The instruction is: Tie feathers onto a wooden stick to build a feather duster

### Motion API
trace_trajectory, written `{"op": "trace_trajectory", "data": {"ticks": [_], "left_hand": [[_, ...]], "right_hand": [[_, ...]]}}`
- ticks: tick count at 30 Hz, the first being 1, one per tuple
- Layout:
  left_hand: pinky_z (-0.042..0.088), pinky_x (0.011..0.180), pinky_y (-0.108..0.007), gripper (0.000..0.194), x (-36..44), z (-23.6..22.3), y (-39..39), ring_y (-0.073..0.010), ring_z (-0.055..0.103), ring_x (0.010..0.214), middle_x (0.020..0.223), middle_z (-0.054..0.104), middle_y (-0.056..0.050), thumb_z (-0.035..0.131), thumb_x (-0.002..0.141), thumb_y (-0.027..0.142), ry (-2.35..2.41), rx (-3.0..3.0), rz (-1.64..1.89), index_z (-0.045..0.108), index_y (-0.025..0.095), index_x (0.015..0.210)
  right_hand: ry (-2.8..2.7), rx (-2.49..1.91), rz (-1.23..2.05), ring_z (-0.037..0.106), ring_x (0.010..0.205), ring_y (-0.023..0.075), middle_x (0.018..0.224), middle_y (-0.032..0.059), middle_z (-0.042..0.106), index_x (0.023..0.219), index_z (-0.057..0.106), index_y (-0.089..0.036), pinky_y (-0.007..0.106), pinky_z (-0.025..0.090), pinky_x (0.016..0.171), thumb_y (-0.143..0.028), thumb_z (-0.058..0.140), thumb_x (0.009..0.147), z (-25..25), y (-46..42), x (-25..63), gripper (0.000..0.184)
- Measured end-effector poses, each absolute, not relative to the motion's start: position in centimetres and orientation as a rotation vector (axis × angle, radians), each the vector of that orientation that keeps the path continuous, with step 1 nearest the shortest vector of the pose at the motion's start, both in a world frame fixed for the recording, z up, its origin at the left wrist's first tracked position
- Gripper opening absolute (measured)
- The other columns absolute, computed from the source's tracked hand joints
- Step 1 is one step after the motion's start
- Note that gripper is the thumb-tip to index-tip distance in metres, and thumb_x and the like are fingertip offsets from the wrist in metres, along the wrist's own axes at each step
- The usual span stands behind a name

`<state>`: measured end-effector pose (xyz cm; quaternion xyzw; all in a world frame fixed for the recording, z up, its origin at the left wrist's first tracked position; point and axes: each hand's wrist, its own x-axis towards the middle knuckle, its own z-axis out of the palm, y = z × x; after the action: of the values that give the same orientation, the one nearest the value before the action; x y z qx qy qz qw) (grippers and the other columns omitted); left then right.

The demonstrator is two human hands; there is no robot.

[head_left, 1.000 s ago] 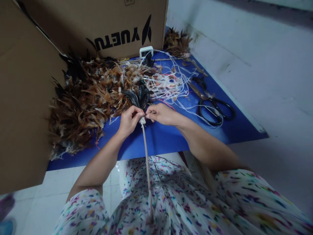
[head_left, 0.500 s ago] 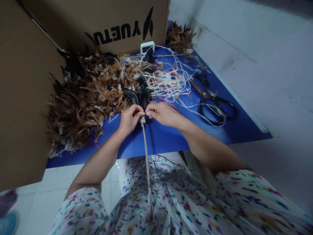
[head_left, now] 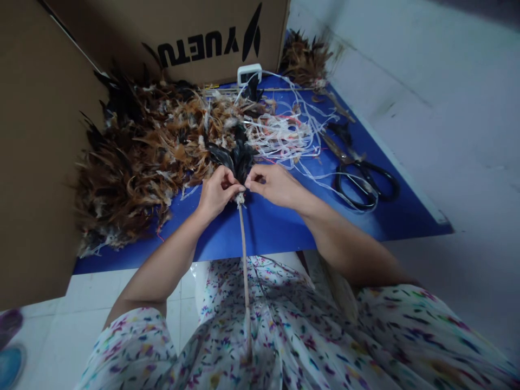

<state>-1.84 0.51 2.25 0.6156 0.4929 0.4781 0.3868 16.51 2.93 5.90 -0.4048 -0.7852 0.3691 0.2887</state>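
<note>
L hand [head_left: 219, 195] is pinched, thumb to finger, on the dark feathers [head_left: 239, 154] approx where they meet the stick [head_left: 245, 254]; R hand [head_left: 274, 187] has its fingertips drawn in just beside, nearly touching L. Can't tell if R grips a thread or nothing. Stick runs from the pinch back over the near edge of the bench [head_left: 219, 235], lower end prob. against the patterned clothing [head_left: 300, 325].

Handling: stick looks light & stiff, thin, prob. easy to roll betw. fingers. Feathers v. light, soft, springy; tips prob. bend or crush, so best hold = pale tuft [head_left: 240, 199] at the base, w/ the stick pinned along w/ it. Loose bits could slip out if the pinch eases.

Edges/room: near edge is just below the hands, bare blue strip there, floor [head_left: 57, 330] beyond at L. Feather pile [head_left: 162, 141] crowds far L, up to the cardboard [head_left: 36, 151]. White strips [head_left: 280, 135] tangle just past R hand, one loop trailing over the scissors [head_left: 348, 160], so a snag's poss. that way. Wall [head_left: 406, 65] bounds the R side. Most open room: near side, both sides of stick.
</note>
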Motion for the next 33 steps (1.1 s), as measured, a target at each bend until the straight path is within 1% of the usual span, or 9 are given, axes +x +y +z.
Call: {"op": "trace_trajectory", "data": {"ticks": [5,9,12,18,22,26,29,33], "left_hand": [[0.044,0.039,-0.021,0.045,-1.6,1.9,0.8,-0.0083,0.054,0.041,0.06,0.062,0.007,0.08,0.065,0.031,1.191,1.486,1.217,0.038,0.021,0.075],[0.043,0.038,-0.021,0.049,-1.4,1.5,1.1,-0.0084,0.054,0.04,0.056,0.059,0.008,0.082,0.063,0.034,1.159,1.412,1.195,0.036,0.022,0.074],[0.043,0.037,-0.022,0.051,-1.4,1.4,1.2,-0.0092,0.054,0.039,0.055,0.058,0.009,0.082,0.062,0.036,1.132,1.387,1.179,0.035,0.022,0.075],[0.043,0.037,-0.023,0.054,-1.6,1.3,1.4,-0.0113,0.056,0.039,0.052,0.057,0.009,0.082,0.065,0.04,1.081,1.404,1.145,0.032,0.024,0.078],[0.044,0.039,-0.021,0.056,-1.5,1.4,1.4,-0.0115,0.056,0.038,0.049,0.056,0.009,0.081,0.065,0.046,1.052,1.398,1.142,0.032,0.023,0.078],[0.045,0.039,-0.021,0.057,-1.6,1.5,1.4,-0.0121,0.058,0.039,0.048,0.057,0.008,0.081,0.063,0.051,1.033,1.36,1.118,0.033,0.023,0.078],[0.047,0.041,-0.021,0.057,-1.8,1.6,1.4,-0.0127,0.061,0.042,0.05,0.058,0.006,0.082,0.062,0.051,1.022,1.348,1.081,0.036,0.022,0.077],[0.054,0.049,-0.023,0.053,-2.0,2.0,1.3,-0.0125,0.064,0.049,0.056,0.06,0.005,0.083,0.062,0.048,1.004,1.308,1.038,0.041,0.02,0.079]], "right_hand": [[-1.899,-1.03,1.21,0.057,0.057,0.0105,0.063,0.0,0.063,0.072,0.057,-0.017,0.021,0.043,0.051,-0.015,0.064,0.074,5.0,3.3,16.2,0.008],[-1.858,-1.0,1.331,0.06,0.056,0.01,0.065,-0.0004,0.064,0.08,0.063,-0.016,0.02,0.049,0.049,-0.009,0.062,0.074,5.0,3.2,16.1,0.009],[-1.926,-0.994,1.285,0.06,0.054,0.0088,0.068,0.0009,0.066,0.086,0.07,-0.015,0.02,0.049,0.05,-0.009,0.06,0.077,4.8,3.3,16.1,0.015],[-2.063,-0.934,1.038,0.056,0.055,0.0068,0.075,0.0024,0.066,0.082,0.074,-0.016,0.02,0.046,0.056,-0.01,0.059,0.08,4.6,3.2,16.2,0.016],[-2.092,-0.931,0.993,0.055,0.054,0.0055,0.079,0.0029,0.065,0.081,0.071,-0.015,0.02,0.046,0.055,-0.01,0.057,0.082,4.7,3.0,16.0,0.015],[-2.072,-1.025,1.137,0.059,0.05,0.0081,0.069,0.0018,0.065,0.08,0.063,-0.014,0.02,0.047,0.049,-0.012,0.056,0.084,5.1,2.7,15.7,0.008],[-2.019,-1.084,1.284,0.064,0.051,0.0114,0.066,0.0024,0.067,0.081,0.059,-0.015,0.021,0.052,0.048,-0.014,0.055,0.087,5.1,2.7,15.6,0.007],[-1.929,-1.099,1.35,0.065,0.05,0.0123,0.061,0.0008,0.066,0.081,0.059,-0.016,0.022,0.055,0.048,-0.012,0.057,0.086,4.5,3.1,15.7,0.007]]}}
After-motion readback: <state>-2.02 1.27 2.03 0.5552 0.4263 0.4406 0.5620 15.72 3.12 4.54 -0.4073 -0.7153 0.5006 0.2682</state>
